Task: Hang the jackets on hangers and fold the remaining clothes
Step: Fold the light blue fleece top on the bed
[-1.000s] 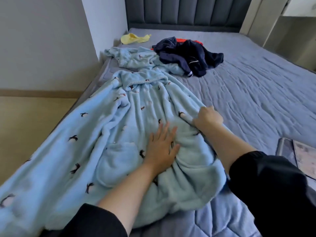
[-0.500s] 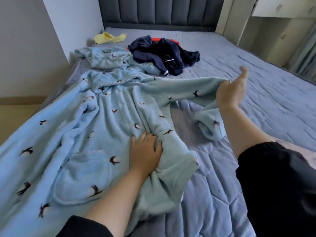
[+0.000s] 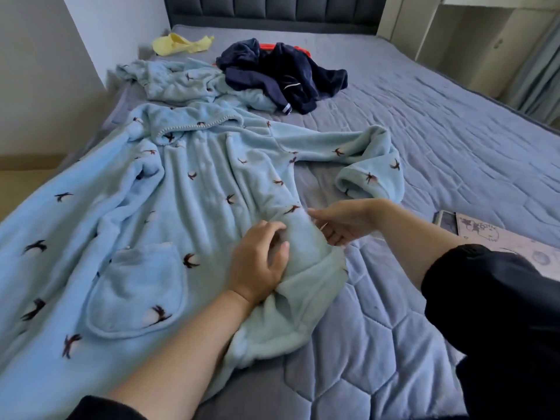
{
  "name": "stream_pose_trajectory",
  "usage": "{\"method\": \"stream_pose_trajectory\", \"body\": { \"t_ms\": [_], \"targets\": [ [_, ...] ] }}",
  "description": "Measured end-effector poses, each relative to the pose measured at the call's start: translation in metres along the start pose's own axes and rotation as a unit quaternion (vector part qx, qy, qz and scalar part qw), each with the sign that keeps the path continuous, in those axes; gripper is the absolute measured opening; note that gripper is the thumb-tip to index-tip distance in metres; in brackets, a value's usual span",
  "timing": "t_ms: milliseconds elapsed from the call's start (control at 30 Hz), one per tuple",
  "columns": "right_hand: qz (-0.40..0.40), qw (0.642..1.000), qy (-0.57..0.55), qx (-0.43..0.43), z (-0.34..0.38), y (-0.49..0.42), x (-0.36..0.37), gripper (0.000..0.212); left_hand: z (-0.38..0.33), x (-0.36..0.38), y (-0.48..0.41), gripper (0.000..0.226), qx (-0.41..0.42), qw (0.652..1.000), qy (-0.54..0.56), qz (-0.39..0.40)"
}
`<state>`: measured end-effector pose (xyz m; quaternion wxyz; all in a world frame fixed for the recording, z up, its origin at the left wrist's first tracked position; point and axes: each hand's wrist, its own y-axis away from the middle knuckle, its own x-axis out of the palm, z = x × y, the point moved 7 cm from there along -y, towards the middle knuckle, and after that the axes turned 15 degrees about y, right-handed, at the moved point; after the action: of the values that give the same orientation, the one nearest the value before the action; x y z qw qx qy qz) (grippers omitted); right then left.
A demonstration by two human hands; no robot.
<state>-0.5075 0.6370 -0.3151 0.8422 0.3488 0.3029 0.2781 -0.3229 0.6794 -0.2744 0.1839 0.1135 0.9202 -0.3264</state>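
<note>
A light blue fleece robe (image 3: 181, 207) with small dark bird prints lies spread lengthwise on the grey quilted bed (image 3: 454, 153), collar toward the headboard. Its right sleeve (image 3: 369, 165) stretches out sideways with the cuff curled back. My left hand (image 3: 257, 262) rests on the robe's right front edge, fingers curled into a fold of the fabric. My right hand (image 3: 342, 222) is just beside that edge with relaxed fingers, palm partly up, touching the fleece.
Beyond the robe lie a second blue fleece piece (image 3: 181, 83), a crumpled navy garment (image 3: 281, 74) over something red, and a yellow cloth (image 3: 181, 43). A flat tablet or book (image 3: 500, 241) lies at the right. A wall corner stands left, cupboards far right.
My right hand let go of the sleeve, which now lies out to the right, and came back to the robe's edge. My left hand's fingers curled into the fabric.
</note>
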Motion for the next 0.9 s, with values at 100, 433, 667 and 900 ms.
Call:
{"method": "stream_pose_trajectory", "body": {
  "t_ms": [100, 433, 667, 900],
  "targets": [
    [0.067, 0.996, 0.053, -0.028, -0.009, 0.019, 0.022, 0.067, -0.003, 0.023, 0.006, 0.057, -0.115, 0.980, 0.042, 0.159],
    [0.006, 0.972, -0.070, -0.224, -0.027, 0.057, 0.079, 0.085, -0.020, 0.056, 0.033, 0.102, -0.127, 0.880, -0.193, 0.416],
    [-0.284, 0.946, 0.077, -0.137, -0.009, 0.064, 0.054, 0.028, -0.001, 0.007, 0.003, 0.032, -0.289, 0.910, 0.268, 0.129],
    [-0.441, 0.865, -0.187, -0.148, -0.002, 0.097, 0.031, 0.012, 0.017, 0.009, 0.009, 0.027, -0.444, 0.769, 0.458, 0.040]
  ]
}}
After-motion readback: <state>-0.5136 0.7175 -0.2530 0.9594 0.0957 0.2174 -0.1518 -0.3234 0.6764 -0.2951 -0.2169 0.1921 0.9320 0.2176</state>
